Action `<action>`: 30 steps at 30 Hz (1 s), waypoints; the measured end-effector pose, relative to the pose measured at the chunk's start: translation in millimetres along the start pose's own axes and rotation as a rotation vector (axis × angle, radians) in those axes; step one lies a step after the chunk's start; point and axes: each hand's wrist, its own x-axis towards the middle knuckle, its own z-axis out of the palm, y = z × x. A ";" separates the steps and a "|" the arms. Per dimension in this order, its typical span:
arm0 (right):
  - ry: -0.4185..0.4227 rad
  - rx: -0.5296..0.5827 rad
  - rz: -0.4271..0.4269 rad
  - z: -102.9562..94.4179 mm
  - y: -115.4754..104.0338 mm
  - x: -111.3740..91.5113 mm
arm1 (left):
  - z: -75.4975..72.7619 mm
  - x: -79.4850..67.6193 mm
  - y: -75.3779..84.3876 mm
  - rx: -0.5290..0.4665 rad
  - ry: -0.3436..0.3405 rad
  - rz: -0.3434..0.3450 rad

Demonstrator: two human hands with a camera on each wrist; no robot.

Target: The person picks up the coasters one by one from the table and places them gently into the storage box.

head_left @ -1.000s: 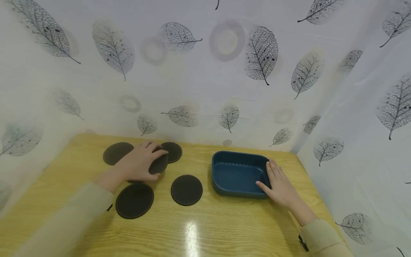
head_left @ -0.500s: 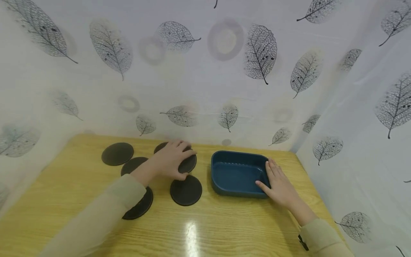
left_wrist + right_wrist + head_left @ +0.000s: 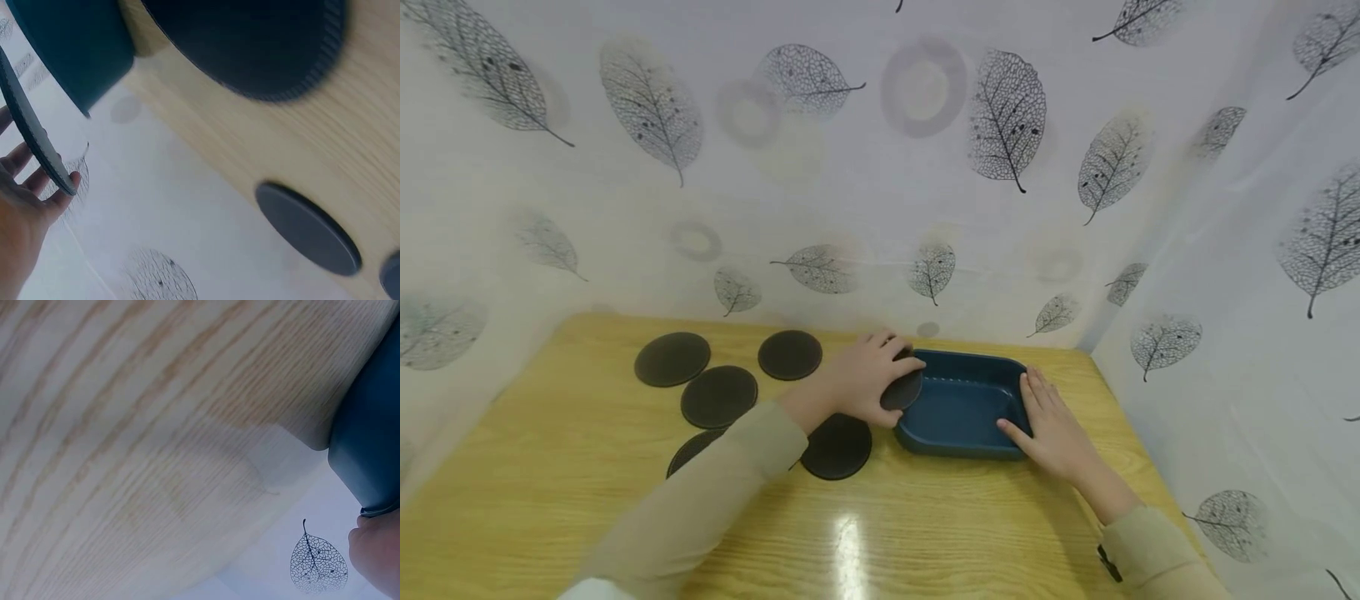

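Note:
My left hand (image 3: 857,375) grips a round black coaster (image 3: 904,387) by its edge, tilted at the left rim of a blue rectangular baking dish (image 3: 962,417). In the left wrist view, fingertips (image 3: 74,181) support this coaster (image 3: 31,125), raised off the table. The right hand (image 3: 1060,433) holds the dish's right wall, thumb over the inner side and fingers along the rim. From the right wrist only part of that hand (image 3: 378,556) shows against the dish (image 3: 369,437). Whether the coaster touches the dish cannot be seen.
Several more black coasters lie flat on the wooden table (image 3: 925,525): one at the far left (image 3: 672,360), one beside it (image 3: 718,397), one at the back (image 3: 790,354). Another coaster (image 3: 838,450) lies below my left hand. Leaf-patterned curtains (image 3: 850,192) hang behind and right.
The left hand has carried the coaster rightward, from among the other coasters to the dish's left rim. My right hand and the dish have stayed in place.

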 end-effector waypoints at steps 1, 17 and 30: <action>-0.008 -0.005 0.006 -1.1 -0.7 0.2 | 1.0 4.3 3.0 -0.004 -0.013 -0.004; -0.024 -0.024 0.024 0.7 2.2 1.5 | 22.9 59.4 40.4 0.065 -0.163 0.027; -0.002 0.007 0.020 3.0 3.9 2.1 | 35.7 64.2 44.6 0.107 -0.227 0.016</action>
